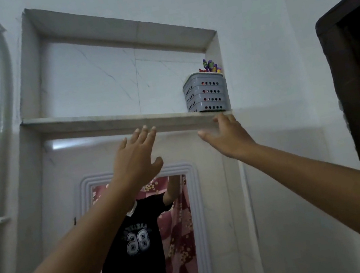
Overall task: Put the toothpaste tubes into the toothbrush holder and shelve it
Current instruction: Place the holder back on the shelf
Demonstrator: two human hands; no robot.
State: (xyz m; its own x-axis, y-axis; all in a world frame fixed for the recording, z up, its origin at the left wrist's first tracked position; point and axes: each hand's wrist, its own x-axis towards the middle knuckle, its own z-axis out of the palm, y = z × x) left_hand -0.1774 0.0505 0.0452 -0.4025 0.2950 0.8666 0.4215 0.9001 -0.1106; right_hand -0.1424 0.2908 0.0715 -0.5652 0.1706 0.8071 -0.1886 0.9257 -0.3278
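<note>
The toothbrush holder (pixel 205 91) is seen standing at the right end of the marble shelf (pixel 104 122). Both hands are raised below it, the left hand (pixel 134 155) spread, the right hand (pixel 228 135) open and empty.

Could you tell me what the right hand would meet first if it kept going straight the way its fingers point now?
Probably the front edge of the shelf: the right hand points up at it, fingertips seemingly touching already, just below the grey holder. Depth is uncertain.
</note>
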